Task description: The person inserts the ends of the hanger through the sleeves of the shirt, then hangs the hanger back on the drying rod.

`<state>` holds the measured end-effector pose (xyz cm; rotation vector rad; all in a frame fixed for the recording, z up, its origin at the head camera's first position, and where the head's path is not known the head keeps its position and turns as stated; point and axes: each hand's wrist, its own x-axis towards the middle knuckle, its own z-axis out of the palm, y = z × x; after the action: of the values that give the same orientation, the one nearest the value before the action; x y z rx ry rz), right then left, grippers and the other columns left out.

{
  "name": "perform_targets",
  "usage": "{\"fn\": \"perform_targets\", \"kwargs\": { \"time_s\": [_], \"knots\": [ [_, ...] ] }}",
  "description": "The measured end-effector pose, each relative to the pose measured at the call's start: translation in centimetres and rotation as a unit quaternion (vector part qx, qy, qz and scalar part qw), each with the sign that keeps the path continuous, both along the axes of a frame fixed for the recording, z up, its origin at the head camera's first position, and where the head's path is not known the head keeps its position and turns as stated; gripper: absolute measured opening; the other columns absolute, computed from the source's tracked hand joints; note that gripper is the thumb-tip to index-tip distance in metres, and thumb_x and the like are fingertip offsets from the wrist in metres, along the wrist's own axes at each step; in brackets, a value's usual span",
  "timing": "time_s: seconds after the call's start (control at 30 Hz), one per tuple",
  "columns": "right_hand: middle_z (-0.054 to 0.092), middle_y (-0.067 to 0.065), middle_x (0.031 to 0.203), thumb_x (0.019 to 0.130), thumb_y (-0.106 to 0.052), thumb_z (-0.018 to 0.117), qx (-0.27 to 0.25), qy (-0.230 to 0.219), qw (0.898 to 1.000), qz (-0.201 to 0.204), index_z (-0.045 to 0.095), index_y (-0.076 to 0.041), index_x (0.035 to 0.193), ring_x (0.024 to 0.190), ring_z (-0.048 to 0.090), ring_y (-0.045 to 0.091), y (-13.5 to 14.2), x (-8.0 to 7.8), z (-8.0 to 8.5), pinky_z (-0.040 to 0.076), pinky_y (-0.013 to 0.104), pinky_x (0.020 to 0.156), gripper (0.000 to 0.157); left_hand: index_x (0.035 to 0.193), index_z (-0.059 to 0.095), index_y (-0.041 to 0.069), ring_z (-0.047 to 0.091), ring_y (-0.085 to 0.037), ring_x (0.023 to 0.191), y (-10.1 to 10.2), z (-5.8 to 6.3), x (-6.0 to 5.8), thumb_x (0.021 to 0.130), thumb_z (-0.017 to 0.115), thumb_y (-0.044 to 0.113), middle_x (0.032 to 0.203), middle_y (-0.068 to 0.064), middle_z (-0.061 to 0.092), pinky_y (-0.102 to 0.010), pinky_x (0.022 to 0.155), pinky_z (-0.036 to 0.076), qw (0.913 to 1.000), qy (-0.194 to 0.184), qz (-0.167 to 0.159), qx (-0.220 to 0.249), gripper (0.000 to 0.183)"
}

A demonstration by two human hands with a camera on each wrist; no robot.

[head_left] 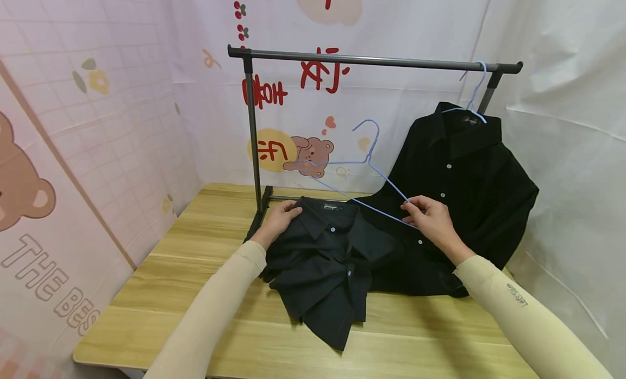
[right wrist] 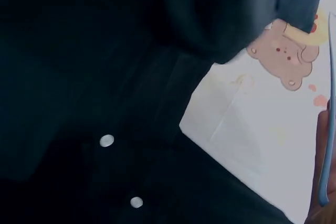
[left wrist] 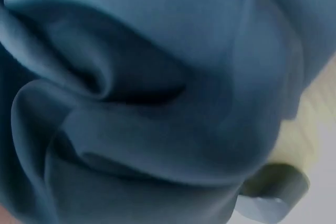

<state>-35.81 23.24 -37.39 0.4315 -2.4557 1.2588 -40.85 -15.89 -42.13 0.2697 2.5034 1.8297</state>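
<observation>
My left hand grips a dark button-up shirt at the side of its collar, and the shirt hangs in folds over the table. Dark cloth fills most of the left wrist view. In my right hand a light blue wire hanger is pinched at one lower corner, its hook pointing up and its far end above the shirt's collar. The right wrist view shows a piece of the hanger at its right edge, beside the fingers.
A grey metal rack stands on the wooden table. At its right end hangs a second black shirt on another blue hanger, close behind my right hand. Printed white cloth covers the walls.
</observation>
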Motion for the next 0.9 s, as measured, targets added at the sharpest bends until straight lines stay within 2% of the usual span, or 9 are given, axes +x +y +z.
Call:
{"fn": "perform_targets", "kwargs": {
  "time_s": [0.3,0.53,0.73,0.9],
  "knots": [
    [0.067,0.027,0.110,0.104,-0.027,0.054,-0.008,-0.057,0.998,0.036,0.064,0.004,0.109,0.074,0.073,0.016,2.0,0.5,-0.6,0.058,0.027,0.065,0.033,0.119,0.065,0.000,0.055,-0.024,0.096,-3.6,0.4,-1.4,0.103,0.056,0.021,0.108,-0.012,0.064,-0.035,0.085,0.045,0.9983,0.008,0.053,0.025,0.028],
    [0.065,0.029,0.113,0.104,-0.025,0.055,-0.008,-0.093,0.994,0.051,0.063,0.006,0.111,0.075,0.073,0.018,2.3,0.8,-0.2,0.058,0.028,0.065,0.033,0.124,0.062,0.000,0.053,-0.025,0.102,-4.9,0.9,-1.4,0.104,0.055,0.022,0.114,-0.013,0.061,-0.034,0.091,0.042,0.9974,-0.006,0.068,0.022,0.031],
    [0.065,0.029,0.115,0.104,-0.022,0.055,-0.002,-0.117,0.991,0.064,0.063,0.008,0.114,0.074,0.073,0.019,2.6,1.1,-0.1,0.058,0.030,0.065,0.032,0.122,0.062,0.000,0.051,-0.025,0.102,-5.3,1.4,-1.5,0.103,0.055,0.022,0.113,-0.012,0.059,-0.033,0.090,0.040,0.9977,-0.011,0.057,0.035,0.030],
    [0.066,0.029,0.113,0.104,-0.021,0.055,0.004,-0.121,0.989,0.081,0.063,0.008,0.110,0.072,0.072,0.020,3.0,0.7,-0.3,0.058,0.033,0.065,0.030,0.128,0.060,0.002,0.051,-0.027,0.111,-5.6,2.0,-1.5,0.103,0.055,0.025,0.124,-0.014,0.058,-0.038,0.100,0.039,0.9995,-0.015,0.012,0.024,0.034]
  ]
}}
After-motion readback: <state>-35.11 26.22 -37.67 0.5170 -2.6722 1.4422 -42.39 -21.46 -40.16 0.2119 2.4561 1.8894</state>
